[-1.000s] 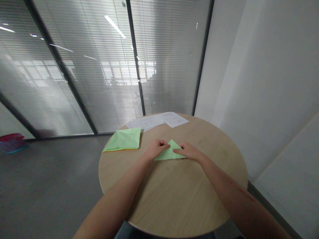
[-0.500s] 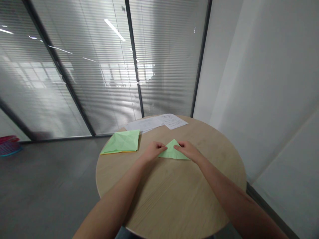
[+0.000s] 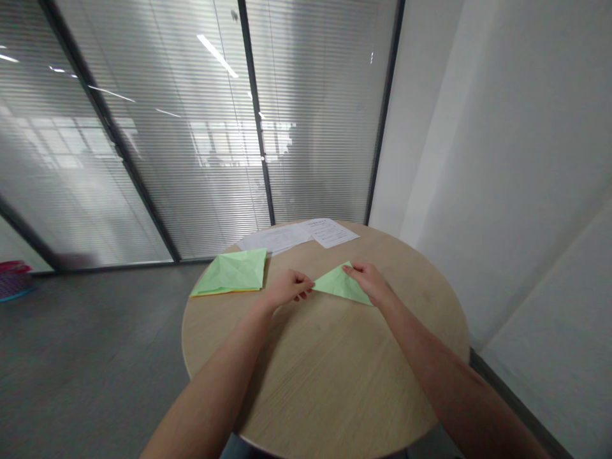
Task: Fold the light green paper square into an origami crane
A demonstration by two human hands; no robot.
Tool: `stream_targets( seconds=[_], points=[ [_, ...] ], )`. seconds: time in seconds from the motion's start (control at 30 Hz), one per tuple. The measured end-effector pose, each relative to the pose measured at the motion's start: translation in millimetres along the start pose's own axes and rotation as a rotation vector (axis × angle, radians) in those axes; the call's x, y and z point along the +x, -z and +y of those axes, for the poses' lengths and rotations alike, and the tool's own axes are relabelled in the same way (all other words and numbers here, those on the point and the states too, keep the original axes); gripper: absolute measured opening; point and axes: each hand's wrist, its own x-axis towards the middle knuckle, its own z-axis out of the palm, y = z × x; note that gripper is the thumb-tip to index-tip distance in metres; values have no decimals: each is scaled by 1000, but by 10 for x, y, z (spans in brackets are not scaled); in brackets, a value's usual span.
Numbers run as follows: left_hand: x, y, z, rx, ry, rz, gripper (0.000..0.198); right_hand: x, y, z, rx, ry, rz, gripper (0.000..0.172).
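Note:
A light green sheet of paper point(image 3: 340, 284), folded into a triangle, is between my two hands over the round wooden table. My left hand point(image 3: 289, 288) pinches its left corner between thumb and fingers. At the top point, my right hand point(image 3: 367, 279) grips the paper with the thumb across its face, covering part of the right side. To the left of my left hand lies a stack of green paper point(image 3: 234, 270), creased on top, with a thin orange-yellow edge showing underneath.
White printed sheets point(image 3: 277, 238) lie overlapping at the far side of the round table point(image 3: 335, 376). Behind it stands a glass partition with blinds point(image 3: 320, 127); a white wall point(image 3: 526, 159) rises on the right. A red and blue basket point(image 3: 14, 280) sits on the floor at far left.
The folded green paper has turned, its left corner rising and its top point shifting right. My right hand has moved up to that point; my left hand has slid to the left corner.

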Motion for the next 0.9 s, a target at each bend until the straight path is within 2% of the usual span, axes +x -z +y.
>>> stream_targets(
  seconds=[0.07, 0.13, 0.2, 0.23, 0.33, 0.4, 0.5, 0.6, 0.73, 0.9],
  points=[
    [11, 81, -35, 102, -2, 81, 29, 40, 82, 62, 51, -40, 67, 50],
    [4, 120, -28, 287, -65, 255, 26, 74, 142, 121, 112, -84, 90, 52],
    [-19, 99, 27, 450, -207, 418, 24, 93, 149, 166, 164, -124, 74, 50],
    [-36, 66, 67, 505, -303, 452, 23, 95, 129, 181, 183, -140, 59, 47],
    [-89, -88, 191, 611, -600, 364, 21, 76, 1, 195, 237, -184, 0, 37],
    [-113, -194, 241, 665, -689, 256, 29, 51, -99, 186, 263, -207, -46, 33],
    [-122, -302, 251, 700, -698, 155, 40, 15, -206, 162, 291, -230, -107, 30],
    [-123, -345, 235, 700, -677, 101, 42, -5, -255, 141, 345, -254, -156, 27],
    [-150, -350, 266, 669, -664, 74, 40, -4, -263, 122, 461, -314, -214, 19],
    [-172, -324, 299, 600, -661, 51, 39, -21, -202, 71, 445, -340, -256, 15]
  ],
)
